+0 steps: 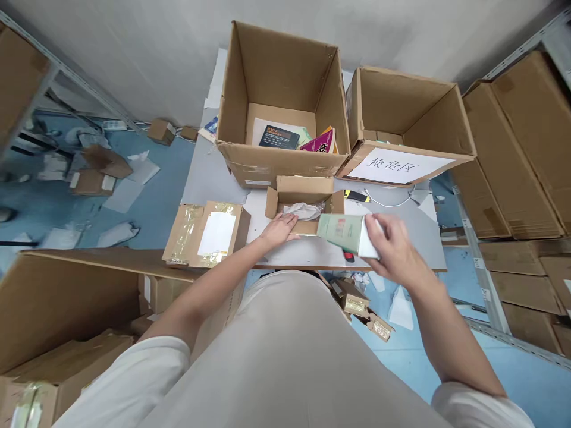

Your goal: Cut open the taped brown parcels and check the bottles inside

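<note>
Small open box [306, 184]: serves as clock centre, with 12 o'clock away from the body; stands on the pale table [297, 260], flaps raised, crumpled plastic wrap [303, 211] inside.
Large carton [272, 163]: stands at 12 o'clock, just behind, blocking the way beyond; holds books [279, 137], lower edges hidden by the near wall.
Signed carton [410, 101]: opens upward at 2 o'clock, beside the large carton; bears a white sheet [399, 165] with dark handwriting.
Taped box [198, 238]: lies at 9 o'clock near the table's left edge; shows glossy, wrinkled tape and a white label.
Yellow-and-black tool [357, 196]: lies at 3 o'clock, near a thin white cord [388, 205].
Red-and-black item [348, 257]: lies at 5 o'clock, mostly hidden, too covered to identify.
Deep carton [66, 276]: gapes at 8 o'clock, well apart, with brown boxes inside.
Stacked cartons [521, 160]: rise at 3 o'clock, far off, beside perforated metal shelving.
Blue floor [172, 178]: carries paper scraps at 9 o'clock and torn boxes at 5 o'clock.
Textures: matt brown corrugated board, filmy translucent wrap, smooth printed card.
Green box [341, 232]: hangs tilted at 4 o'clock, overlapping the small open box's near right corner in view; oblong, white-ended, with red print.
Right hand [391, 246]: grips the green box by its white end.
Left hand [280, 229]: lies at the near left corner, between 7 and 8 o'clock, fingers extended; cannot tell whether pinching the cardboard.
</note>
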Available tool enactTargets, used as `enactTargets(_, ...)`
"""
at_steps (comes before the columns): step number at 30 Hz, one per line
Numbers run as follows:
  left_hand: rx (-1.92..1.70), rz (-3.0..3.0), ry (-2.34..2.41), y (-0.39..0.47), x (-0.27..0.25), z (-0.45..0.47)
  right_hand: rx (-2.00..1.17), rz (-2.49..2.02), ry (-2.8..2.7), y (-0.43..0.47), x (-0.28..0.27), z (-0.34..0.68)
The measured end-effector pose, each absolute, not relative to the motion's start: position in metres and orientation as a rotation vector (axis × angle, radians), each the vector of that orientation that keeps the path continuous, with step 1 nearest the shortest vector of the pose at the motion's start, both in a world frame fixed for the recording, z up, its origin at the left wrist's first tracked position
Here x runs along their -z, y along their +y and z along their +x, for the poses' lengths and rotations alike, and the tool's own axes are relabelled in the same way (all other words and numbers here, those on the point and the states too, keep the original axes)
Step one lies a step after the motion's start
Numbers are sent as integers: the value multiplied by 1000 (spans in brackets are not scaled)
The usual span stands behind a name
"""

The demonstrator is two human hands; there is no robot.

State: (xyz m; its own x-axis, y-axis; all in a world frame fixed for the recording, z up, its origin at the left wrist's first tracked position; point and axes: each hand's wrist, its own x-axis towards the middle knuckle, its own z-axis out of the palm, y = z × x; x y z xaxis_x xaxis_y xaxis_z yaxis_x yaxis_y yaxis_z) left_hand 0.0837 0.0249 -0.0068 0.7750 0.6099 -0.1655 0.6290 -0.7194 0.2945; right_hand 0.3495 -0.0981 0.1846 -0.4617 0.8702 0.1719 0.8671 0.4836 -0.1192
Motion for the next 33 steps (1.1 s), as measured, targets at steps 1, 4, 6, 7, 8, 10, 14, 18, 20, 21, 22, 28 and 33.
enactTargets(1,70,2640,939,25,4,81,-32,-1491,-2552,-110,-181,347)
enactTargets(4,39,2675,875,25,-9,70,-68,-1482,-2583,-140,-169,336)
enactTargets(6,36,2689,888,26,-19,60,-92,-1509,-2546,-155,-161,326)
enactTargets(7,35,2688,947,26,-23,56,-103,-1527,-2524,-161,-157,322)
enactTargets(8,37,2681,1032,26,-26,52,-116,-1543,-2507,-165,-153,317)
enactTargets(10,59,2648,1224,26,-27,47,-141,-1560,-2499,-168,-144,310)
enactTargets(14,201,2513,1484,23,-14,44,-143,-1557,-2512,-169,-130,302)
enactTargets(18,247,2418,1612,24,3,51,-132,-1566,-2505,-176,-127,298)
enactTargets(20,203,2388,1681,28,8,56,-157,-1568,-2517,-177,-124,294)
enactTargets(21,181,2367,1713,30,10,59,-176,-1572,-2521,-176,-121,292)
enactTargets(22,165,2343,1737,33,11,63,-193,-1577,-2521,-173,-117,290)
enactTargets(28,137,2202,1731,48,14,77,-271,-1629,-2480,-118,-66,280)
enactTargets(33,-62,2155,1642,35,4,63,-424,-1558,-2545,-80,-25,281)
